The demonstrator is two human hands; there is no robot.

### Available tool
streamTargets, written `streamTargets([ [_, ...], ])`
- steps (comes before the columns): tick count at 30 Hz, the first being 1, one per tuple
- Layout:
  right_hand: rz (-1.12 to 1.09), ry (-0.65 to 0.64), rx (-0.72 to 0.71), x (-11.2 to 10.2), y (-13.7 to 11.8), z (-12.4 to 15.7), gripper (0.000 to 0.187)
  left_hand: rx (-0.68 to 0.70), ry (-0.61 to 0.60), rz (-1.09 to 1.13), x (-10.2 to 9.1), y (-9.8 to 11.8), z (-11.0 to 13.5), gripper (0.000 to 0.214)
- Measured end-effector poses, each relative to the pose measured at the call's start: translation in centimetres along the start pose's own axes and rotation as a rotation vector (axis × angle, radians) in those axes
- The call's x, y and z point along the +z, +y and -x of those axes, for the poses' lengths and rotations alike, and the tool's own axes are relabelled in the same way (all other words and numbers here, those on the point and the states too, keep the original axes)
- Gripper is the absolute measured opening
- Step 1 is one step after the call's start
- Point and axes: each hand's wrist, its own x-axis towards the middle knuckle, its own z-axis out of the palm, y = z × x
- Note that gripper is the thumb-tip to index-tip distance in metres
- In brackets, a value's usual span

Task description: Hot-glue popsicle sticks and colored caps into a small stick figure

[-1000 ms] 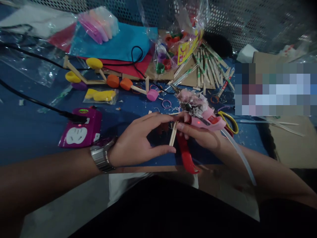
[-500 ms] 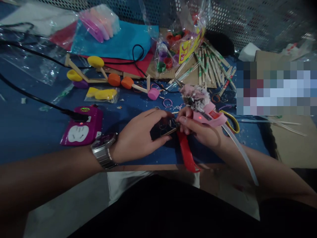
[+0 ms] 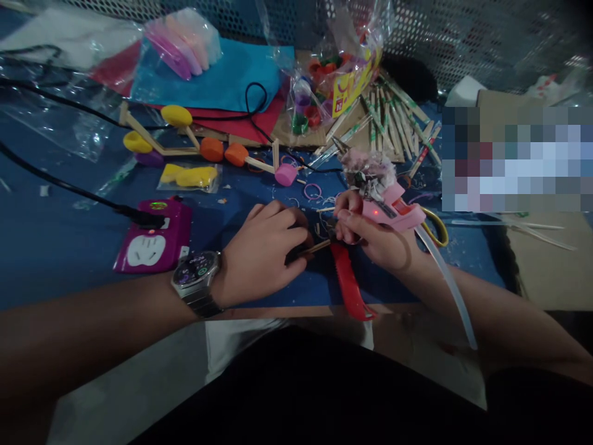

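A blue desk filled most of the view, with a turquoise sheet toward its far side. Nearer lay a chain of coloured caps and wooden pieces, and to the right of the sheet stood a clear bag of caps beside a heap of flat sticks. The left hand was low over the desk near its front edge, fingers curled. A pink glue gun, its red light lit, was just beyond the right hand, whose thumb and fingertips were drawn together. Left of the hands sat a purple power adapter; below the right hand, a red handle reached over the desk's edge. A yellow packet lay between adapter and chain. A short wooden stick ran from the left hand's curled fingers toward the right hand; in such dim light I could not tell whether the left fingers gripped it. Smallest was a purple band, beyond the hands.
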Motion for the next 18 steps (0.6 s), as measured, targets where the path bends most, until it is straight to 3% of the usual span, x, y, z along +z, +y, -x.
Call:
streamTargets([
  [9, 0.018, 0.039, -0.003, 0.3, -0.3, 0.2, 0.041, -0.035, -0.026, 0.075, 0.0, 0.4, 0.0, 0.011],
  [18, 0.103, -0.033, 0.012, -0.1, -1.3, 0.5, 0.043, -0.107, 0.171, 0.377, -1.0, 0.4, -0.2, 0.003],
])
